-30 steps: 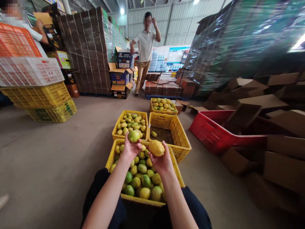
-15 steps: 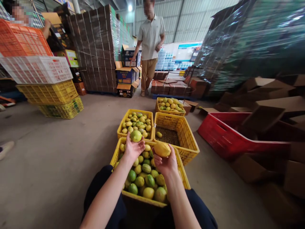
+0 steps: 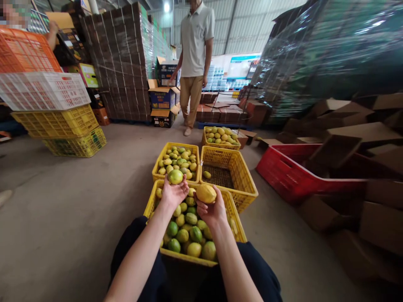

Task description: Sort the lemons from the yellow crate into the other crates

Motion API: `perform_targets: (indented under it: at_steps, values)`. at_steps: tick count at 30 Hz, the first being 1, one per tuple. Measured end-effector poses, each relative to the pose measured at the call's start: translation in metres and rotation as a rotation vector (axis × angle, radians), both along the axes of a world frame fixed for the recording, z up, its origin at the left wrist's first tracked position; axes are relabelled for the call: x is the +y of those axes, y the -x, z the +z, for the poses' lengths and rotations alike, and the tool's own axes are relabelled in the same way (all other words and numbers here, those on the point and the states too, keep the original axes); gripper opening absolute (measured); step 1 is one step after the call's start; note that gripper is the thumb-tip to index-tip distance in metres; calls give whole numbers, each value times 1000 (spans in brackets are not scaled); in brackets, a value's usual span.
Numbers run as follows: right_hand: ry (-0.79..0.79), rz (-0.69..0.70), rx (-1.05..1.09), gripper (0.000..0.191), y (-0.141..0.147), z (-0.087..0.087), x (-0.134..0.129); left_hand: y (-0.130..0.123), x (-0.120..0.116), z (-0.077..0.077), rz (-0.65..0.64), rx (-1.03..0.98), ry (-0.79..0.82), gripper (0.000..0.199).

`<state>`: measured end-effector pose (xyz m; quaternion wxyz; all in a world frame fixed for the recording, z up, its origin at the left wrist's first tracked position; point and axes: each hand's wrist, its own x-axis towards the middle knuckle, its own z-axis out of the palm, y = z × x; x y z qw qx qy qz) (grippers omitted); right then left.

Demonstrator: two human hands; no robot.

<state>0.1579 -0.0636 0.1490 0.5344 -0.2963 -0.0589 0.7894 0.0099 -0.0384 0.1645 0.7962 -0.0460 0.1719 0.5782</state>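
My left hand (image 3: 174,193) holds a yellow-green fruit (image 3: 175,177) at its fingertips, palm up. In my right hand (image 3: 212,210) is a larger yellow fruit (image 3: 206,193), gripped between thumb and fingers. Both hands are over the near yellow crate (image 3: 201,263), which is full of green and yellow fruits. Beyond my left hand stands a second yellow crate (image 3: 153,171) with many fruits in it. To its right, another yellow crate (image 3: 248,182) has one small fruit (image 3: 207,174) on its bottom.
A further crate of fruits (image 3: 221,145) stands behind. A red crate (image 3: 283,180) and cardboard boxes (image 3: 380,226) lie at the right. Stacked crates (image 3: 59,121) stand at the left. A person (image 3: 197,46) is on foot beyond the crates; another is partly visible at upper left.
The person beyond the crates has come closer, and that person's arm has lowered. Both my hands keep their fruits. The whole view has shifted slightly.
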Motion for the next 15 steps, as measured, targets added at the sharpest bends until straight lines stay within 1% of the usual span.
perform_targets:
  at_steps: [2,5,8,10,13,15]
  values:
    - [24,-44,-28,37,-2,3,-1,-4,0,0,-10,-13,-7,53]
    - [44,-114,-62,23,-5,7,0,-9,2,2,-19,-16,-9,53]
    - [-2,-147,-74,12,-8,5,1,-13,4,5,-16,1,24,50]
    - [-60,-166,-78,15,-8,1,1,-16,5,8,-18,29,43,47]
    - [-138,-201,-103,23,-6,-5,-3,-18,5,11,-33,68,30,38]
    - [-158,-179,-138,26,-4,-5,-5,-16,5,12,-37,96,9,33]
